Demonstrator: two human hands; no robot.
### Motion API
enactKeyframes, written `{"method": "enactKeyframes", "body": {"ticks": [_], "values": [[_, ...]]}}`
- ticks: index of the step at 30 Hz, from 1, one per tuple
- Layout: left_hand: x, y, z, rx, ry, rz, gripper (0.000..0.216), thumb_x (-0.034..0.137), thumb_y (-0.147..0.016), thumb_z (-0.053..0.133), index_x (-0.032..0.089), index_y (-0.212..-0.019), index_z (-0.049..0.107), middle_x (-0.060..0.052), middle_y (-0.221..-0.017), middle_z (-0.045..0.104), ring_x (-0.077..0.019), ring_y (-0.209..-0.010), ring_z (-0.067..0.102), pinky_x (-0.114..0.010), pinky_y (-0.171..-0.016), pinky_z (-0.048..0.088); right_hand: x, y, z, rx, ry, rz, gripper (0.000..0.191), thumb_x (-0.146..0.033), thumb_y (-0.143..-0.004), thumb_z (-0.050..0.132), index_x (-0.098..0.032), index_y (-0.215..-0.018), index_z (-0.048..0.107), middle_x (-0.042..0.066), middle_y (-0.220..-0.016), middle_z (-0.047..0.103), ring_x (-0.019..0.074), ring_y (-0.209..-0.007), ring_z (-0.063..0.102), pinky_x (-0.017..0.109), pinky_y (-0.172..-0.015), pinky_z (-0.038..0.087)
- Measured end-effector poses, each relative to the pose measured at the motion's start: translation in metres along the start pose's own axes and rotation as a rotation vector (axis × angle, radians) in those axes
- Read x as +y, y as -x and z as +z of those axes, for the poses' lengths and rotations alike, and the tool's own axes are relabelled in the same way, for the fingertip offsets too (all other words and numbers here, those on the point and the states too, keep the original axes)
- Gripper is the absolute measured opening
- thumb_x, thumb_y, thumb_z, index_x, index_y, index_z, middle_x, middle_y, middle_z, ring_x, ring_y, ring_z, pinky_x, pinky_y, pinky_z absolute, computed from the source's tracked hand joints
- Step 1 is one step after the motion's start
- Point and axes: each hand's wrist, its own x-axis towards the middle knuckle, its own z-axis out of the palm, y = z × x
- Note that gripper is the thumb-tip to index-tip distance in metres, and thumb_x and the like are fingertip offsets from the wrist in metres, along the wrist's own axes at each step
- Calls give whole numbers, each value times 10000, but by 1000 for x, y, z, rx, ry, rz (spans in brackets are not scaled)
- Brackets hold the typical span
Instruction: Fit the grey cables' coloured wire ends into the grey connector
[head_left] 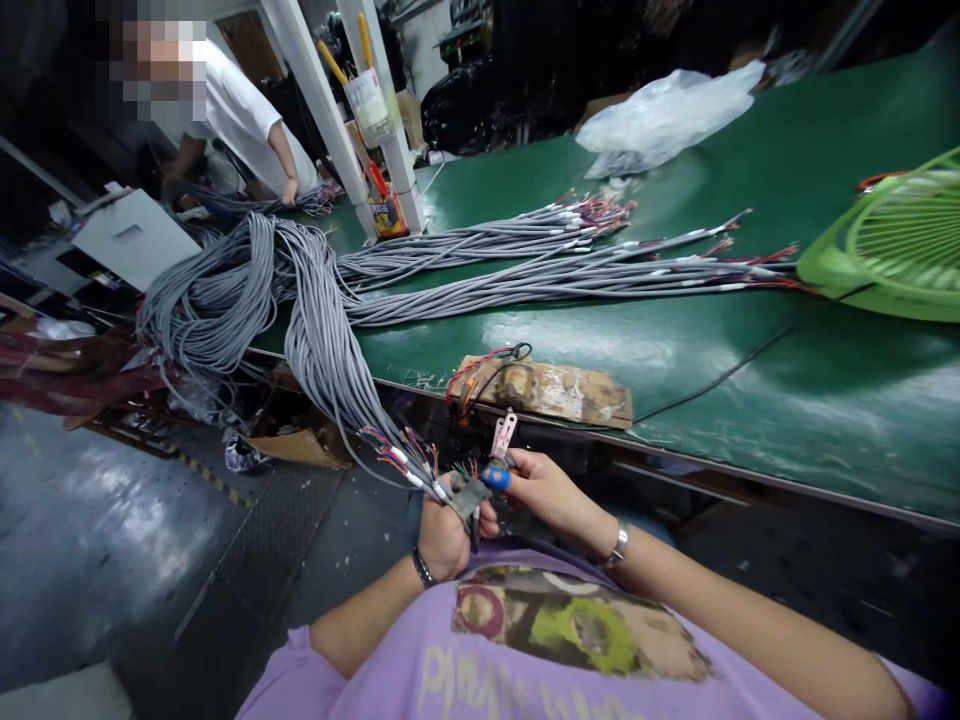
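My left hand (pixel 444 535) is closed around the end of a bundle of grey cables (pixel 330 340), in front of my body below the table edge. Thin coloured wires (pixel 401 455) fan out of the cable ends past white sleeves. Greyish wrapping covers some fingers of this hand. My right hand (pixel 544 488) is right beside it, its fingers pinched together at the tips of fine wires (pixel 466 468). Blue tape is wound on its thumb. What sits between those fingers is too small to tell. Just above them shows a pale pink two-pronged piece (pixel 504 435).
The green table (pixel 750 400) carries more grey cables (pixel 480 285), a wooden board (pixel 555 390) with red and black leads, a green fan (pixel 900 240) and a plastic bag (pixel 667 115). White posts (pixel 375 120) hold a tool cup. Another person (pixel 240 110) handles cables at far left.
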Motion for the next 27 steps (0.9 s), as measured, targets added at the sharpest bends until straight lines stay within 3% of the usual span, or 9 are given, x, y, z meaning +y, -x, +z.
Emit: {"method": "enactKeyframes", "body": {"ticks": [6,11,15,17,23,27], "values": [[4,-3,2,32,35,28,336,449,-677,681,163,-694,507,21,-471,590,-95,-362,527,-173,-363,355,-1,4,0,-45,-56,15,338,-468,-674,698,-168,-688,542,-18,-549,567,90,-469,440,228,-464,289],[6,-4,3,41,38,25,349,458,-669,686,170,-673,489,26,-455,576,-88,-346,505,-168,-351,335,5,5,-5,31,-10,27,349,-455,-631,737,-156,-648,557,-42,-524,486,74,-472,370,223,-467,271],[8,-4,2,39,42,30,348,457,-659,691,173,-665,490,34,-448,565,-81,-335,490,-168,-348,348,5,11,-12,-30,-46,58,343,-419,-608,765,-161,-639,541,-56,-511,457,67,-465,347,214,-457,263],[10,-4,1,18,42,32,345,446,-648,701,171,-654,492,37,-446,559,-79,-328,479,-170,-340,352,4,12,-17,-52,-120,76,338,-424,-629,752,-165,-639,535,-54,-515,463,66,-458,347,215,-460,292],[18,-2,6,-141,10,-2,317,400,-629,724,151,-612,529,26,-411,544,-70,-293,444,-165,-308,335,-9,-3,-22,53,-358,95,439,-590,-720,602,-153,-760,613,20,-694,574,92,-538,457,242,-526,425],[22,-1,13,-187,-9,-31,314,390,-616,731,149,-594,530,28,-393,532,-63,-278,428,-158,-297,318,-18,-14,-13,37,-402,85,380,-530,-706,657,-156,-762,623,-3,-622,541,89,-526,453,229,-516,426]]}}
